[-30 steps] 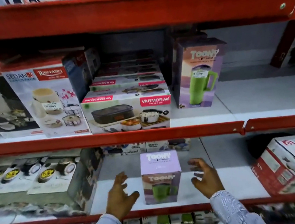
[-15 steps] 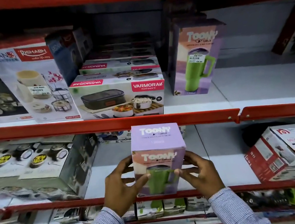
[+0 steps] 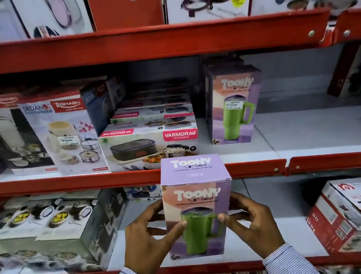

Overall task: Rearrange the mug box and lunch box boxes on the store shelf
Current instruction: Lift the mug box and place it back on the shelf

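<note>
Both hands, the left hand (image 3: 147, 246) and right hand (image 3: 253, 226), now clamp the purple Toony tumbler box (image 3: 198, 204), lifted off the lower shelf (image 3: 278, 213) since a second ago, likely bound for its twin box (image 3: 232, 106) above.

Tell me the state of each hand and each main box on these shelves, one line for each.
Left hand: gripping the held mug box.
Right hand: gripping it too.
Held mug box: upright, closed.
Shelved mug box: upright, closed.
Varmora lunch box: flat, closed, front of its row.
</note>
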The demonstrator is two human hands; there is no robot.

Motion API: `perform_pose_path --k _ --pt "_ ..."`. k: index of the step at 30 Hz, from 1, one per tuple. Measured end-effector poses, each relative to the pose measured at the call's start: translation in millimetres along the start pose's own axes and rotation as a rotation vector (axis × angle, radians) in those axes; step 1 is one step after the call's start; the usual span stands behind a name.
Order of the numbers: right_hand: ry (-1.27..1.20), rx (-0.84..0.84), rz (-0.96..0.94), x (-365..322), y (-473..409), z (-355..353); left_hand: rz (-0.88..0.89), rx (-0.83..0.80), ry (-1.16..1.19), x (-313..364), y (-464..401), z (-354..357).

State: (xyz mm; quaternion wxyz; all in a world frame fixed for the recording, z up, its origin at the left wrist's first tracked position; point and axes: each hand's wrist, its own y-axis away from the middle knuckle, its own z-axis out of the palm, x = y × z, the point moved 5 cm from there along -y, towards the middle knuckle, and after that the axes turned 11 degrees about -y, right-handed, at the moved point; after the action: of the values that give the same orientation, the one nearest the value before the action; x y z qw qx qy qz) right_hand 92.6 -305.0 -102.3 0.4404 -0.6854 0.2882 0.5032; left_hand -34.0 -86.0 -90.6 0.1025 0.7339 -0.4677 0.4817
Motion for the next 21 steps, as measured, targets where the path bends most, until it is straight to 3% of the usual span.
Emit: perform_pose_path --k 11,15,21 --pt "-0.081 0.279 -0.448 -116.6 -22.6 -68.4 0.374 0.264 0.02 132.6 -31.4 -10.4" --pt "-0.063 0.251 -0.454 -123.2 -59.6 -95.5 0.436 0.218 0.072 166.8 -64.3 23.6" --pt "-0.001 0.231 -0.313 -89.3 -108.7 -122.6 0.35 0.163 -0.016 166.8 -109.2 79.7"
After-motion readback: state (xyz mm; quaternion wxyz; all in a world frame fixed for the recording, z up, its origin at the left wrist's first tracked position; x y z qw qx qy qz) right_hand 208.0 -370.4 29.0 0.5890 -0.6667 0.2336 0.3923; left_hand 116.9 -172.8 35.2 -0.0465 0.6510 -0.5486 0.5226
